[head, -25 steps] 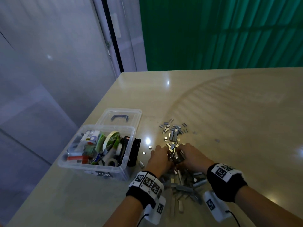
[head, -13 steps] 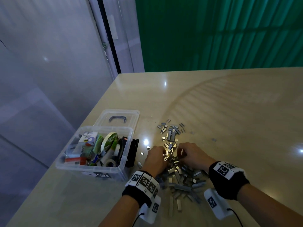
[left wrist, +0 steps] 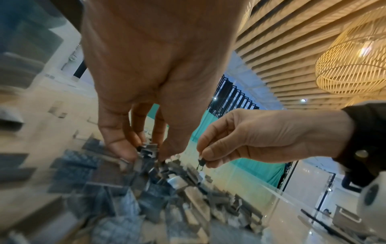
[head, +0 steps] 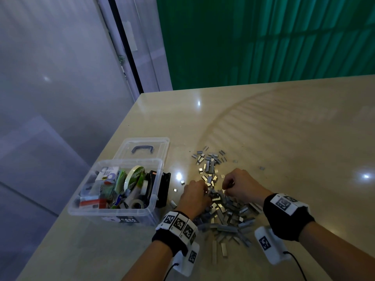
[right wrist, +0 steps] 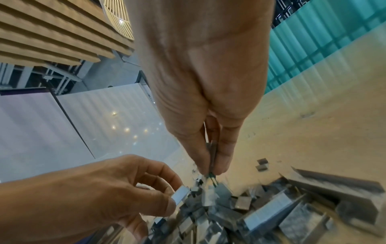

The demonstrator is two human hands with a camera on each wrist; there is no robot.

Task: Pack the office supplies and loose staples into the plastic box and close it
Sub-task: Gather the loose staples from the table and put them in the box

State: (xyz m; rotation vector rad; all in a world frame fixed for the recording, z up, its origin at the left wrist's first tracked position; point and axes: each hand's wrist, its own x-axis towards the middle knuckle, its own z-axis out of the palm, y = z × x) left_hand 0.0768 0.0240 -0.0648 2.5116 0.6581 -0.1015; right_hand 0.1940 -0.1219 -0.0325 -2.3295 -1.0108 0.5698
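Observation:
A heap of grey staple strips [head: 225,211] lies on the beige table [head: 284,128], with more strips scattered beyond it [head: 211,161]. My left hand [head: 195,194] reaches into the heap, its fingertips [left wrist: 125,150] pinching staples [left wrist: 148,148]. My right hand [head: 238,184] hovers just right of it and pinches a small staple strip [right wrist: 213,153] between thumb and finger. The clear plastic box [head: 113,211] stands open to the left, filled with tape rolls [head: 135,177] and other supplies. Its lid [head: 144,149] lies flat behind it.
A black object [head: 164,187] leans against the box's right wall. The table's left edge [head: 97,167] runs close past the box. A green wall [head: 263,37] rises behind the table. Single staples [head: 261,168] dot the surface to the right.
Both hands have edged slightly apart over the heap. The right hand has lifted a little with a strip pinched in it; the left stays low in the pile.

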